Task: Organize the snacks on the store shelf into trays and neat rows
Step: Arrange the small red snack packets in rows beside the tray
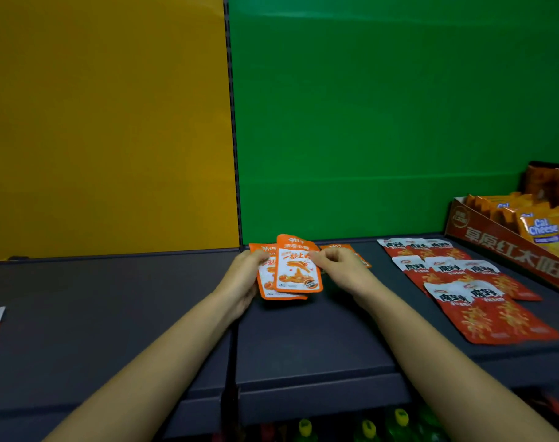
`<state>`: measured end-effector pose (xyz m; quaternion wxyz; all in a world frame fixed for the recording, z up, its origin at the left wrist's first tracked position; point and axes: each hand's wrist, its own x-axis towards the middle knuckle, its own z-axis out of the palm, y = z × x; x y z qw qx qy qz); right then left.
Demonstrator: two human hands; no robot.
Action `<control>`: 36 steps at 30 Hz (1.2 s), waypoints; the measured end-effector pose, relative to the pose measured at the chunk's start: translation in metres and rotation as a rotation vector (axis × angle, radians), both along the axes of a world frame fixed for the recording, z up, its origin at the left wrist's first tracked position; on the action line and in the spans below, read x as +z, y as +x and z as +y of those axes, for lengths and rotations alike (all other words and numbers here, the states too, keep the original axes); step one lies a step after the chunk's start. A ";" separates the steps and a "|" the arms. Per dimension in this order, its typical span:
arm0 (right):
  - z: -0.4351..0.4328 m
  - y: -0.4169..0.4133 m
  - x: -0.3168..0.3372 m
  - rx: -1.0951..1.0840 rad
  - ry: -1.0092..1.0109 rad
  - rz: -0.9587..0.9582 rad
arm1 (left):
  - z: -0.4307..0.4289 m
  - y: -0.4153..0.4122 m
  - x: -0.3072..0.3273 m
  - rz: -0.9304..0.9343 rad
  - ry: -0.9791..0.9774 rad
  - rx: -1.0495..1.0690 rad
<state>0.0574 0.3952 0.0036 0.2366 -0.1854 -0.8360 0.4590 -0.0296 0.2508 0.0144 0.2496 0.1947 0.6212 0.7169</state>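
2 orange packets [299,271] are held over the shelf [112,314] by left hand [244,279] and right hand [342,269], fingers closed on them. Red packets [463,275] are rowed; the orange ones remain unsorted.

Both forearms extended forward, left grip [244,279], right grip [342,266], fingers pinched closed

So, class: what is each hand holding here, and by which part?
Both hold orange snack packets: left hand at their left edge, right hand pinching the front packet's upper right edge.
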 end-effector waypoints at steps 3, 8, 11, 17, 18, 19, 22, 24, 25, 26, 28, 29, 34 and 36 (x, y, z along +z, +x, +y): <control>0.020 0.018 -0.002 -0.082 0.027 0.003 | -0.002 -0.003 -0.002 0.095 -0.075 0.042; 0.036 0.041 -0.014 -0.069 0.119 -0.147 | -0.007 -0.002 -0.011 0.272 -0.263 0.024; 0.033 0.047 -0.014 -0.048 0.193 -0.190 | -0.008 -0.006 -0.012 0.362 -0.376 0.040; 0.028 0.046 -0.014 -0.076 0.296 -0.247 | -0.012 -0.005 -0.011 0.445 -0.533 -0.006; 0.028 0.045 -0.015 -0.083 0.307 -0.250 | -0.012 -0.005 -0.011 0.468 -0.562 -0.003; 0.028 0.045 -0.015 -0.090 0.321 -0.254 | -0.012 -0.005 -0.011 0.490 -0.586 -0.004; 0.027 0.045 -0.015 -0.108 0.367 -0.259 | -0.013 -0.006 -0.011 0.535 -0.619 -0.024; 0.026 0.045 -0.015 -0.115 0.393 -0.266 | -0.013 -0.006 -0.011 0.545 -0.632 -0.038; 0.025 0.045 -0.016 -0.120 0.408 -0.266 | -0.013 -0.006 -0.011 0.546 -0.638 -0.044; 0.025 0.044 -0.016 -0.126 0.430 -0.267 | -0.013 -0.006 -0.011 0.548 -0.643 -0.053; 0.024 0.043 -0.017 -0.140 0.481 -0.283 | -0.013 -0.005 -0.011 0.562 -0.645 -0.072; 0.023 0.042 -0.017 -0.147 0.500 -0.292 | -0.013 -0.005 -0.011 0.573 -0.643 -0.076; 0.021 0.041 -0.017 -0.162 0.529 -0.311 | -0.012 -0.006 -0.012 0.640 -0.679 -0.080; 0.020 0.041 -0.017 -0.163 0.546 -0.313 | -0.011 -0.007 -0.013 0.670 -0.698 -0.067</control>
